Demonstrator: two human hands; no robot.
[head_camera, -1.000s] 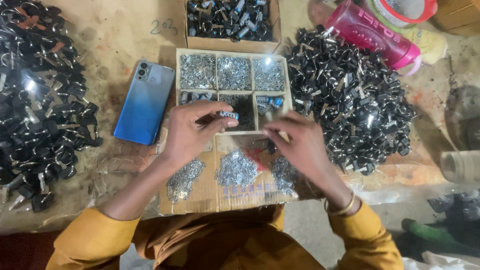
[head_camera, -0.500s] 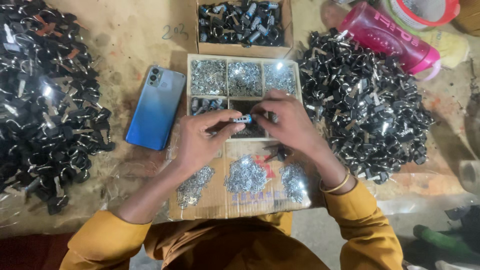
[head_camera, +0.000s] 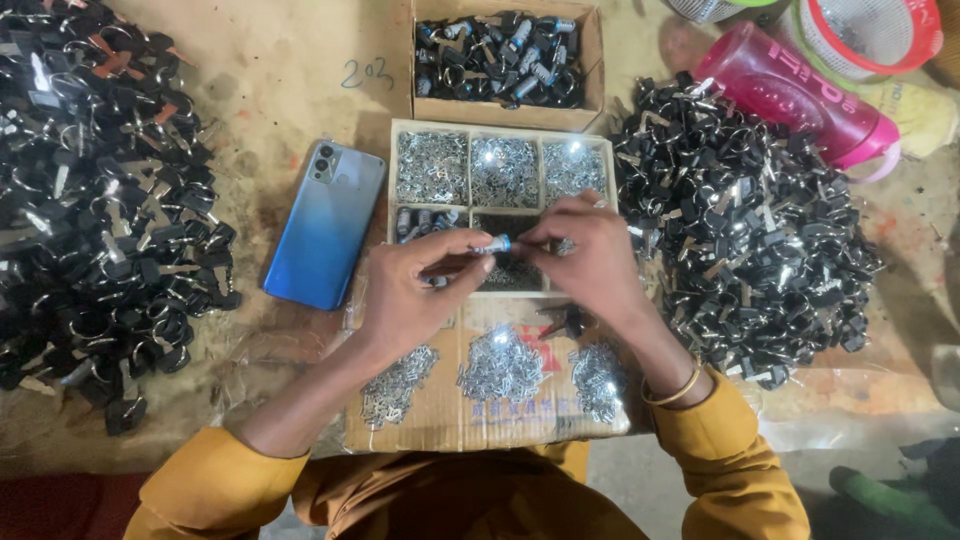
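My left hand (head_camera: 415, 290) pinches a small metal cylinder with a blue end (head_camera: 494, 244) between thumb and fingers. My right hand (head_camera: 590, 262) meets it from the right, fingertips touching the cylinder's tip; a gold bangle sits on that wrist. Both hands hover over a compartmented cardboard tray (head_camera: 502, 136) holding tiny silver parts in its upper cells and darker cylinders in a lower cell. Below the hands, three small heaps of silver pins (head_camera: 500, 362) lie on a flat cardboard sheet (head_camera: 450, 425).
A blue phone (head_camera: 325, 224) lies left of the tray. Large heaps of black keyed parts sit at the left (head_camera: 90, 200) and right (head_camera: 745, 225). A cardboard box of cylinders (head_camera: 505, 50) stands behind the tray. A pink bottle (head_camera: 795, 95) and a red basket (head_camera: 865, 35) lie far right.
My right hand has moved up from the cardboard sheet to join the left hand at the small cylinder. The view has shifted slightly.
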